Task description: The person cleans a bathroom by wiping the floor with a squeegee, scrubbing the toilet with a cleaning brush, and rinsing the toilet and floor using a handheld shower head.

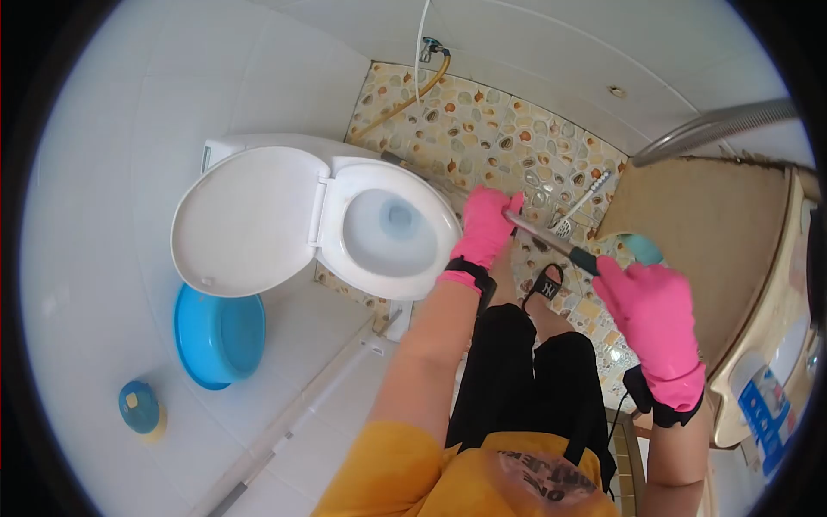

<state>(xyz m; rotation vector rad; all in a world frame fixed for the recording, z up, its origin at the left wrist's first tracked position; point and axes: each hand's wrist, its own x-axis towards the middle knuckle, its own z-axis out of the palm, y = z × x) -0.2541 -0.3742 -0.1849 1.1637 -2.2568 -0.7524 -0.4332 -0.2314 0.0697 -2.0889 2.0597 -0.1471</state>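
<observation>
My left hand [489, 226], in a pink rubber glove, is closed round the metal shaft of a long-handled tool [547, 236], just right of the toilet bowl. Farther right, my right hand [650, 314], also in a pink glove, is closed at the dark grip end of the same handle. The tool slants up and left, and its far end reaches the floor behind the toilet [398, 267]. The toilet's lid [245, 220] is raised, its seat is down, and water shows in the bowl. Black straps circle both wrists.
A blue basin [221, 336] lies left of the toilet, with a round blue container [139, 407] beyond it. A white brush [581, 204] rests on the pebble-patterned floor [491, 129]. A hose [401, 110] runs from the wall valve. At right stands a cabinet [698, 241].
</observation>
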